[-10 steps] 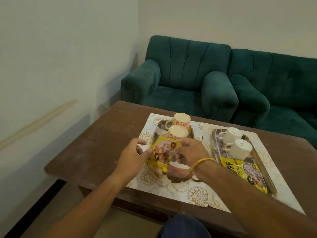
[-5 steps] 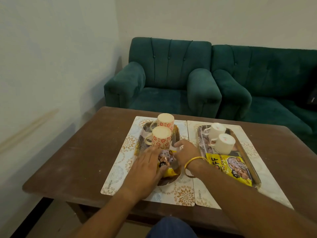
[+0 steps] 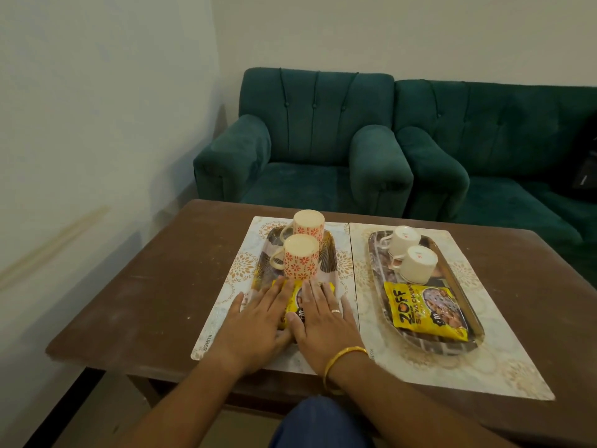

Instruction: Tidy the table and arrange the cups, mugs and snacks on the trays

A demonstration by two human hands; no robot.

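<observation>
Head view, lower centre of the frame: the left hand [image 3: 258, 321] and right hand [image 3: 323, 321] lie side by side, palms down and fingers straight, flat on a yellow snack packet [image 3: 295, 297] at the near end of the left tray [image 3: 329, 253], gripping nothing. Just above them on that tray stand two patterned mugs [image 3: 301, 261], upside down, one behind the other. To the right, the second tray [image 3: 433, 350] holds two white cups [image 3: 416, 265], also upside down, and a yellow ZOFF packet [image 3: 423, 312] lying flat, each tray on its own placemat [image 3: 232, 279] on the brown table [image 3: 155, 286].
</observation>
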